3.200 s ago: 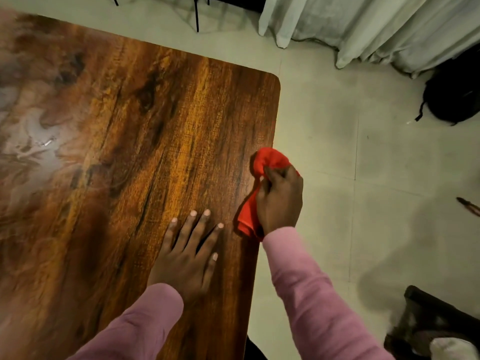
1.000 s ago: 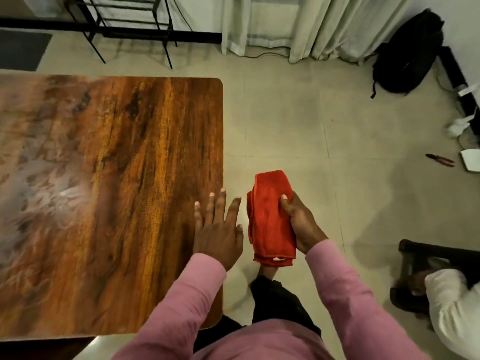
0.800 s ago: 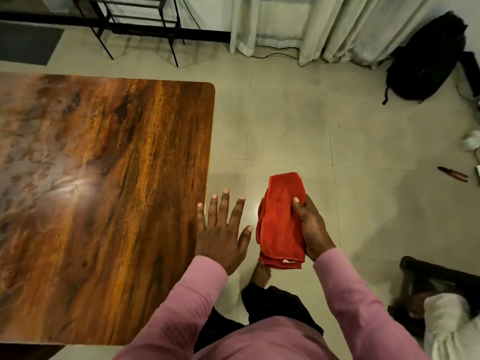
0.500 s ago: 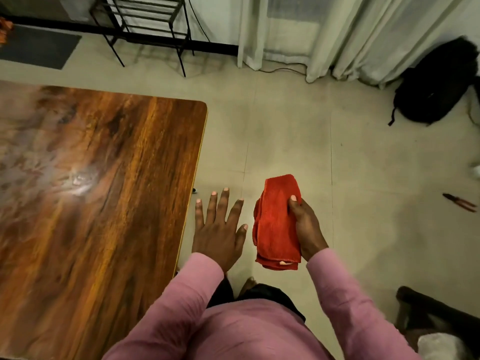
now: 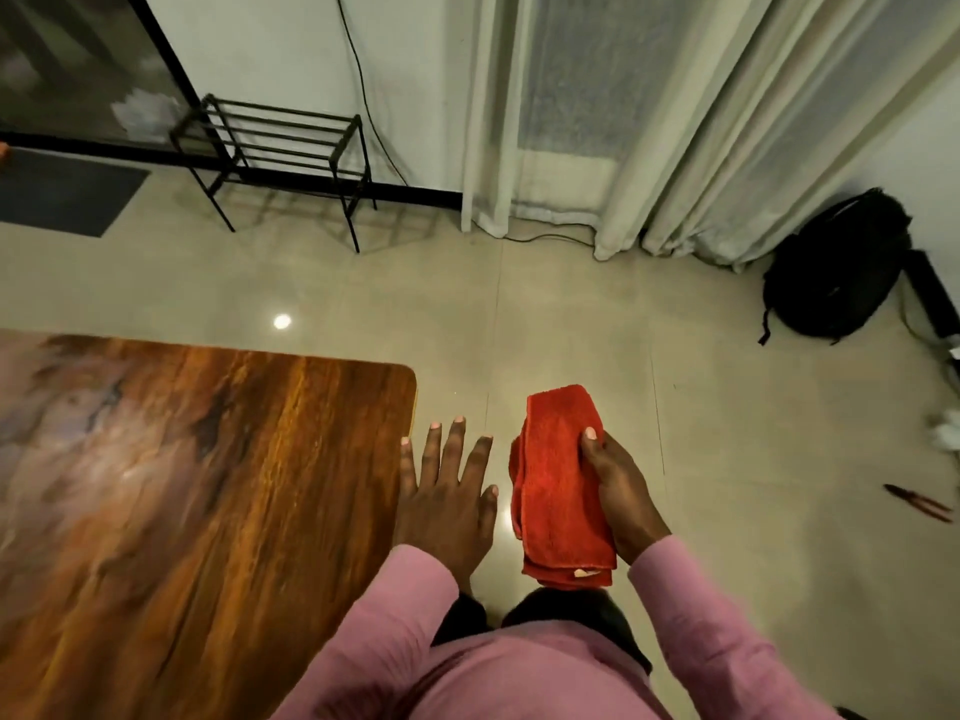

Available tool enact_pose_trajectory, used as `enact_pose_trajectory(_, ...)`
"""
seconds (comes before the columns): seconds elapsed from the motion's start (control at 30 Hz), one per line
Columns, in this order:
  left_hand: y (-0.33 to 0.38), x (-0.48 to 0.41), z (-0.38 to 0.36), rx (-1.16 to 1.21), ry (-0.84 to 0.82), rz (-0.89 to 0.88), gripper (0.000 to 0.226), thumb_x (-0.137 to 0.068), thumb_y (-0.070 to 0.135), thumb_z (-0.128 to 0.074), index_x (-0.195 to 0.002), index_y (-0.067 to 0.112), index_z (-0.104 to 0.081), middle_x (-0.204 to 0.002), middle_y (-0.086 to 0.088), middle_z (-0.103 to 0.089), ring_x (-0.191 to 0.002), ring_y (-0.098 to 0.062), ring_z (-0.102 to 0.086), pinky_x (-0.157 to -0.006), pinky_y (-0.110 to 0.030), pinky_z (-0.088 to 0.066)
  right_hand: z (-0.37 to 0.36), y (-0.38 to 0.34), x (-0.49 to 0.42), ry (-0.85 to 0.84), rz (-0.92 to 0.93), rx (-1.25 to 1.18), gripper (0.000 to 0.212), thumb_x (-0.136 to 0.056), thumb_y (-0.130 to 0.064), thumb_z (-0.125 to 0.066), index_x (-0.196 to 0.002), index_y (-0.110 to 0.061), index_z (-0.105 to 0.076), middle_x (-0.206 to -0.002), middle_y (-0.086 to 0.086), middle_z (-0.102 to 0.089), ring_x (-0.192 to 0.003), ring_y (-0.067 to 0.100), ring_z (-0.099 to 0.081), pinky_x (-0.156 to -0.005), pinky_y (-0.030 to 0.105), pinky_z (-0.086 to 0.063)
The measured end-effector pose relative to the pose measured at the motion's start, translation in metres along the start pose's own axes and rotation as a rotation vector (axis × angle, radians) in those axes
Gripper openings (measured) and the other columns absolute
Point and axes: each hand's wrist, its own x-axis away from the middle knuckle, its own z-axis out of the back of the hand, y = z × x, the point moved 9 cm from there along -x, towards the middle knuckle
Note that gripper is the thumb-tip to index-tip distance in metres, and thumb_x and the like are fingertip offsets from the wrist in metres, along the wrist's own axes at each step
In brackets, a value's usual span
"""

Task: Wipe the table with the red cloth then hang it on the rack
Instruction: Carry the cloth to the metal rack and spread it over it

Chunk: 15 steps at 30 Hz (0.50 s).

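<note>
My right hand (image 5: 621, 498) grips the folded red cloth (image 5: 558, 485) from its right side, thumb on top, and holds it in the air over the floor to the right of the table. Beside the cloth, my left hand (image 5: 447, 491) is flat with straight, spread fingers, just past the right edge of the wooden table (image 5: 197, 485), holding nothing. The black metal rack (image 5: 280, 148) stands against the far wall, beyond the table's far edge, with nothing on its bars.
Pale curtains (image 5: 675, 122) hang at the back right. A black backpack (image 5: 836, 267) lies on the floor at the far right, and pliers (image 5: 917, 503) lie further forward. A dark mat (image 5: 62, 192) lies at the back left. Open tiled floor separates me from the rack.
The cloth has come off the table edge and is now held folded over the floor. My left hand has left the tabletop. The view has lifted, so the rack is now in full view.
</note>
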Motion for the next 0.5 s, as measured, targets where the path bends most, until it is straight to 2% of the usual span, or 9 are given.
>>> enact_pose_trajectory(0.1, -0.014, -0.041, 0.014, 0.034, 0.005, -0.024, 0.058, -0.097, 0.048, -0.026, -0.151, 0.03, -0.016, -0.161, -0.007, -0.008, -0.147, -0.031, -0.003, -0.112, -0.052, 0.019, -0.009, -0.027, -0.039, 0.015, 0.014, 0.005, 0.032, -0.095, -0.05, -0.04, -0.106, -0.027, -0.06, -0.088, -0.007, -0.074, -0.079, 0.016, -0.072, -0.056, 0.022, -0.055)
enact_pose_trajectory(0.17, -0.022, -0.062, 0.027, 0.094, 0.063, -0.027, 0.05, -0.095, 0.042, -0.034, -0.141, 0.025, -0.041, -0.148, -0.009, -0.04, -0.137, -0.031, -0.034, -0.116, -0.05, -0.008, -0.015, -0.044, -0.063, 0.021, 0.036, 0.007, 0.03, -0.097, -0.046, -0.04, -0.105, -0.026, -0.061, -0.087, -0.006, -0.075, -0.078, 0.016, -0.072, -0.057, 0.022, -0.055)
enact_pose_trajectory(0.2, -0.027, -0.074, 0.034, 0.128, 0.116, -0.022, 0.044, -0.092, 0.04, -0.036, -0.128, 0.023, -0.054, -0.131, -0.008, -0.055, -0.12, -0.029, -0.05, -0.108, -0.046, -0.028, -0.018, -0.052, -0.077, 0.019, 0.04, 0.01, 0.03, -0.097, -0.046, -0.04, -0.105, -0.026, -0.061, -0.088, -0.005, -0.075, -0.079, 0.016, -0.072, -0.059, 0.024, -0.056)
enact_pose_trajectory(0.23, -0.032, -0.086, 0.039, 0.159, 0.164, -0.011, 0.04, -0.089, 0.04, -0.037, -0.114, 0.021, -0.062, -0.114, -0.006, -0.062, -0.102, -0.026, -0.056, -0.094, -0.041, -0.04, -0.021, -0.06, -0.092, 0.014, 0.038, 0.016, 0.031, -0.097, -0.047, -0.04, -0.105, -0.026, -0.061, -0.09, -0.004, -0.075, -0.081, 0.017, -0.072, -0.062, 0.026, -0.056)
enact_pose_trajectory(0.27, -0.037, -0.097, 0.043, 0.182, 0.187, 0.001, 0.038, -0.087, 0.04, -0.036, -0.104, 0.02, -0.064, -0.103, -0.005, -0.062, -0.091, -0.024, -0.056, -0.082, -0.038, -0.043, -0.024, -0.066, -0.106, 0.007, 0.034, 0.015, 0.032, -0.096, -0.048, -0.04, -0.106, -0.026, -0.061, -0.092, -0.002, -0.074, -0.084, 0.019, -0.072, -0.066, 0.03, -0.056)
enact_pose_trajectory(0.33, -0.044, -0.12, 0.044, 0.215, 0.187, 0.028, 0.043, -0.086, 0.044, -0.034, -0.104, 0.019, -0.064, -0.104, -0.007, -0.061, -0.093, -0.026, -0.056, -0.081, -0.038, -0.044, -0.03, -0.078, -0.135, -0.008, 0.027, 0.012, 0.033, -0.096, -0.047, -0.041, -0.109, -0.024, -0.061, -0.098, 0.003, -0.073, -0.088, 0.023, -0.071, -0.073, 0.036, -0.056)
enact_pose_trajectory(0.4, -0.05, -0.151, 0.041, 0.217, 0.136, 0.06, 0.054, -0.088, 0.05, -0.031, -0.124, 0.02, -0.058, -0.131, -0.015, -0.054, -0.12, -0.036, -0.049, -0.102, -0.047, -0.037, -0.036, -0.092, -0.167, -0.041, 0.027, 0.018, 0.035, -0.096, -0.046, -0.041, -0.111, -0.021, -0.06, -0.099, 0.006, -0.073, -0.089, 0.026, -0.071, -0.073, 0.036, -0.057)
enact_pose_trajectory(0.47, -0.056, -0.183, 0.038, 0.17, 0.043, 0.094, 0.066, -0.091, 0.059, -0.017, -0.148, 0.029, -0.029, -0.158, -0.014, -0.017, -0.146, -0.037, -0.01, -0.117, -0.05, -0.006, -0.042, -0.109, -0.195, -0.09, 0.029, 0.013, 0.035, -0.095, -0.045, -0.043, -0.111, -0.02, -0.06, -0.097, 0.005, -0.074, -0.087, 0.026, -0.071, -0.065, 0.031, -0.057)
enact_pose_trajectory(0.5, -0.058, -0.201, 0.035, 0.156, 0.012, 0.106, 0.069, -0.09, 0.063, -0.01, -0.152, 0.032, -0.012, -0.161, -0.011, 0.002, -0.146, -0.034, 0.009, -0.116, -0.049, 0.008, -0.044, -0.117, -0.211, -0.112, 0.027, 0.013, 0.035, -0.094, -0.045, -0.043, -0.11, -0.02, -0.061, -0.096, 0.004, -0.074, -0.086, 0.025, -0.072, -0.063, 0.029, -0.056)
